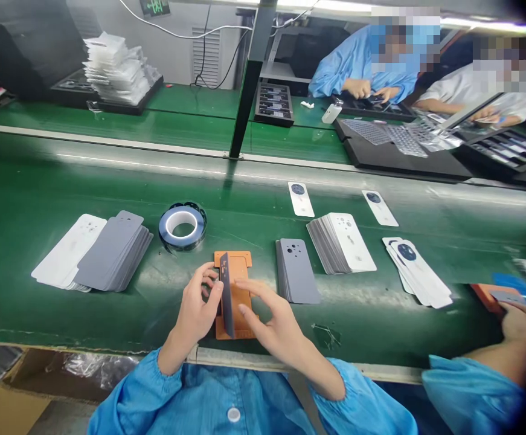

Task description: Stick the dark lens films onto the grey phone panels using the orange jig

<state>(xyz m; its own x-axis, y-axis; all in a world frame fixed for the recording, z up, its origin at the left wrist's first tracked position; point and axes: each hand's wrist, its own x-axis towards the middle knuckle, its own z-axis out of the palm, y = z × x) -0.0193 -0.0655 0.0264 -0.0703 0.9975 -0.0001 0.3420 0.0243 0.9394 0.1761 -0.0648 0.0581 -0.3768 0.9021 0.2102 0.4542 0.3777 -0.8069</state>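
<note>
A thin grey phone back cover [227, 302] with camera holes near its far end stands tilted on its long edge over an orange jig [242, 323]. My left hand [198, 302] is at the cover's left side, fingers curled and thumb against it, seeming to hold it up. On the other side, my right hand [274, 317] has its fingers apart over the jig, fingertips close to the cover; whether they touch it I cannot tell. Just beyond the jig lies a roll of blue film tape [182, 226]. Right of the jig is a stack of grey covers [301, 272].
White covers [70, 251] and grey covers [111, 254] are piled at left. More pale covers [348, 241] and white ones [421, 272] lie to the right. A co-worker's hand [523, 323] is at another orange jig [489, 296]. A dark post [247, 90] rises behind.
</note>
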